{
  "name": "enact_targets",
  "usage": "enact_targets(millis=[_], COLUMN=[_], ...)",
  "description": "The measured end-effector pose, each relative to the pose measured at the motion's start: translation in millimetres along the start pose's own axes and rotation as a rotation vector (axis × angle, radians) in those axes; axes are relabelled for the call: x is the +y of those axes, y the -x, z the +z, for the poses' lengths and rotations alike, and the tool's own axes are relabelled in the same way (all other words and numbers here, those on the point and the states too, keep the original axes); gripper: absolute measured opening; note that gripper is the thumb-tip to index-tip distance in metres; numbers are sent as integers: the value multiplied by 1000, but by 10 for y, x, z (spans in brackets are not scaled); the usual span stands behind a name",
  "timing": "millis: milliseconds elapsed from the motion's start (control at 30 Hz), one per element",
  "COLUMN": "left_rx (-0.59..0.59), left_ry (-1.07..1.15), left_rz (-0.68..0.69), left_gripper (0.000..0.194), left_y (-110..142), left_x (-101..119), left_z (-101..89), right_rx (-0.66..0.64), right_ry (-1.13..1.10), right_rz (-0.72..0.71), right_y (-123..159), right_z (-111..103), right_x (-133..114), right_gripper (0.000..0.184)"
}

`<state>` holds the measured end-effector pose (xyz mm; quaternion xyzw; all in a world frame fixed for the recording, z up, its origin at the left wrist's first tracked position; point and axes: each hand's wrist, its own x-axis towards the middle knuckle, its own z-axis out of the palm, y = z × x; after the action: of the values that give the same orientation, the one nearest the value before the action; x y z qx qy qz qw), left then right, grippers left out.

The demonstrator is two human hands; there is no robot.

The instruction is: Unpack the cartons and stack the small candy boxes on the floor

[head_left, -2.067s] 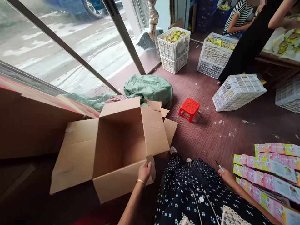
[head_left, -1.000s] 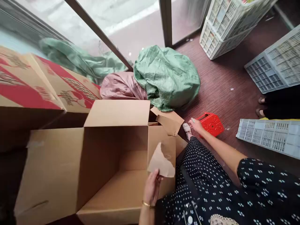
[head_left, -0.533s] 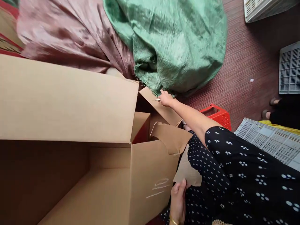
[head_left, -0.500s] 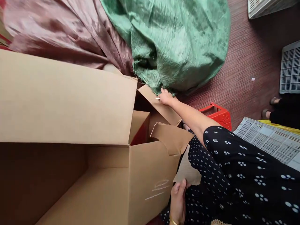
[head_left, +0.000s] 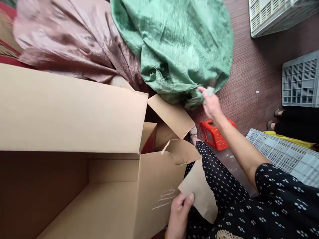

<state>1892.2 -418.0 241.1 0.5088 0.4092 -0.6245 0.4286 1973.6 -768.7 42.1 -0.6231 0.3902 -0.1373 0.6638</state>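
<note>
Thumb and fingers of the left hand [head_left: 178, 215] clamp a ragged brown cardboard scrap [head_left: 204, 199], already a separate piece, beside a large brown cardboard carton [head_left: 154, 196] that stands open, its visible flaps unclosed. Beyond, the right hand [head_left: 213, 106] meets the edge of a green woven sack [head_left: 179, 49]; blur hides whether its fingers grip. The sack lies slumped near a red plastic stool [head_left: 220, 141].

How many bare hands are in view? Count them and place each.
2. The left hand grips a torn piece of brown cardboard, lower centre; the right hand, blurred, is at the lower edge of a green woven sack.
</note>
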Motion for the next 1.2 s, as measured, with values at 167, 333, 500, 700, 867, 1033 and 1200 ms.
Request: enact_targets(millis=[167, 333, 500, 700, 867, 1033, 1200], left_rx=[118, 211, 189, 71, -152, -278, -45], left_ry=[142, 174, 150, 135, -101, -663, -1353], left_rz=[301, 631, 757, 1118, 1258, 1125, 862], left_gripper=[48, 43, 48, 41, 45, 38, 23], left_y=[428, 284, -142, -94, -226, -803, -1239], left_x=[788, 1280, 1517, 2130, 2508, 2388, 2097], left_z=[291, 667, 968, 1459, 2152, 2581, 2334], right_rx=[180, 264, 333, 192, 37, -287, -529], right_ry=[-127, -250, -278, -385, -569, -733, -872], right_rz=[-13, -43, -291, 123, 453, 693, 817], right_y=[486, 980, 1177, 1749, 2387, 3027, 3478], right_z=[-921, -1249, -1660, -1597, -1193, -756, -433], right_x=[-894, -1626, -2513, -2139, -1690, -1555, -1489], right_gripper=[48, 41, 25, 42, 44, 49, 50])
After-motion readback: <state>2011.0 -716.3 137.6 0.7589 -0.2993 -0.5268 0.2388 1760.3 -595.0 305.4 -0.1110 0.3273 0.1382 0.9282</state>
